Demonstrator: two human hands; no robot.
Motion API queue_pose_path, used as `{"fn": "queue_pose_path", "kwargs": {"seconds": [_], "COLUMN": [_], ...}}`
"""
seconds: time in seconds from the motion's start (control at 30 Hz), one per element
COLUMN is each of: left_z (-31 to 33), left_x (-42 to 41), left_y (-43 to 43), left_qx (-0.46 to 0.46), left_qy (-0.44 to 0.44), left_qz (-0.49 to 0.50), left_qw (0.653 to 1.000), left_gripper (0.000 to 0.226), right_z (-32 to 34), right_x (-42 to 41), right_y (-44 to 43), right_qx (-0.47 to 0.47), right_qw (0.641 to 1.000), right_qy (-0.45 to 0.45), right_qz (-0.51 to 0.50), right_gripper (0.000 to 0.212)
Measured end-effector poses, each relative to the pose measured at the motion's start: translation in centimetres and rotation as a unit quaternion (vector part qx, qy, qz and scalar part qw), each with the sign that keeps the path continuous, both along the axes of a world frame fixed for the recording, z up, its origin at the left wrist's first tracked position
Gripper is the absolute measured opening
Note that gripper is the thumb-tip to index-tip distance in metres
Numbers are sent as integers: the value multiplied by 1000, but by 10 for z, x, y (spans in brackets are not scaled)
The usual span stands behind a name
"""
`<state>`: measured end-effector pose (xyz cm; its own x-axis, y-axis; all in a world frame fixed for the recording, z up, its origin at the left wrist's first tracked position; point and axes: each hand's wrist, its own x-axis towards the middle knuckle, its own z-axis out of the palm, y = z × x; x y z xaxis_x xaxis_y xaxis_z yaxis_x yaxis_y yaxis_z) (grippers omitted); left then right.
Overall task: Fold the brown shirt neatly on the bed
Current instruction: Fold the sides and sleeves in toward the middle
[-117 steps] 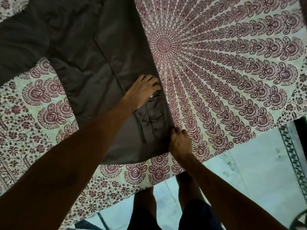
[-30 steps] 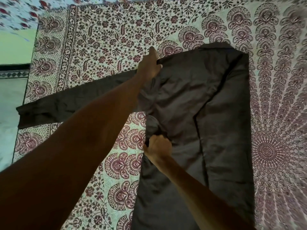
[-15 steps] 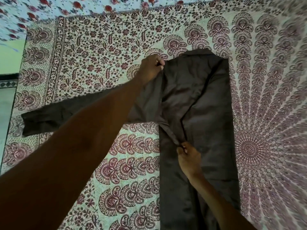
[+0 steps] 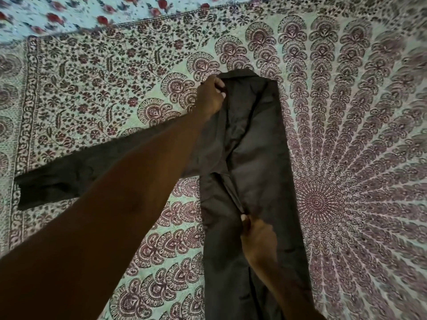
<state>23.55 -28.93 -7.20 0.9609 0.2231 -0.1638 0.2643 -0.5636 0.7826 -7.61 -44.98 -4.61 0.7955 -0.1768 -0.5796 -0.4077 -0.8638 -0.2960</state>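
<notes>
The brown shirt [image 4: 261, 158] lies lengthwise on the patterned bedspread [image 4: 104, 77], its body folded into a narrow strip. One long sleeve [image 4: 57, 179] stretches out flat to the left, partly hidden under my left forearm. My left hand [image 4: 210, 98] grips the shirt's left shoulder near the collar end, fingers curled round the cloth. My right hand [image 4: 256, 236] pinches the folded-over left edge at the middle of the body, where a crease runs up toward the shoulder.
The bedspread's mandala centre [image 4: 318, 204] lies just right of the shirt. A second cloth with red flowers [image 4: 69, 12] runs along the far edge of the bed. Open bedspread surrounds the shirt on both sides.
Both hands have carried the shirt's left side inward to the right, over the body, making the strip narrower. The sleeve root has been dragged along with it.
</notes>
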Motion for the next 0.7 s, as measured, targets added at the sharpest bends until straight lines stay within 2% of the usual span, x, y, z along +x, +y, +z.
{"fn": "queue_pose_path", "kwargs": {"seconds": [0.17, 0.23, 0.3, 0.4, 0.47, 0.53, 0.7], "left_z": [5, 5, 6, 10, 12, 15, 15], "left_x": [6, 3, 0, 1, 1, 0, -13], "left_y": [-4, -7, -10, -11, -14, -16, -5], "left_qx": [-24, -34, -44, -71, -83, -59, 74], "left_qy": [-33, -30, -40, -73, -48, -4, -35], "left_qz": [55, 38, 15, 39, 31, 10, -1], "left_qw": [998, 998, 998, 994, 995, 998, 997], "left_gripper": [22, 24, 24, 23, 21, 26, 24], "right_z": [-4, -4, -2, 3, 7, 10, 5], "right_x": [3, 3, 4, 6, 6, 7, 6], "right_y": [4, 6, 7, 6, 6, 4, 2], "right_qx": [15, 5, 7, 12, 8, 4, -3], "right_qw": [999, 999, 998, 997, 997, 996, 996], "right_qy": [41, 49, 55, 44, 33, 34, 56], "right_qz": [8, 9, -18, -66, -75, -77, -63], "right_gripper": [43, 41, 41, 42, 43, 44, 46]}}
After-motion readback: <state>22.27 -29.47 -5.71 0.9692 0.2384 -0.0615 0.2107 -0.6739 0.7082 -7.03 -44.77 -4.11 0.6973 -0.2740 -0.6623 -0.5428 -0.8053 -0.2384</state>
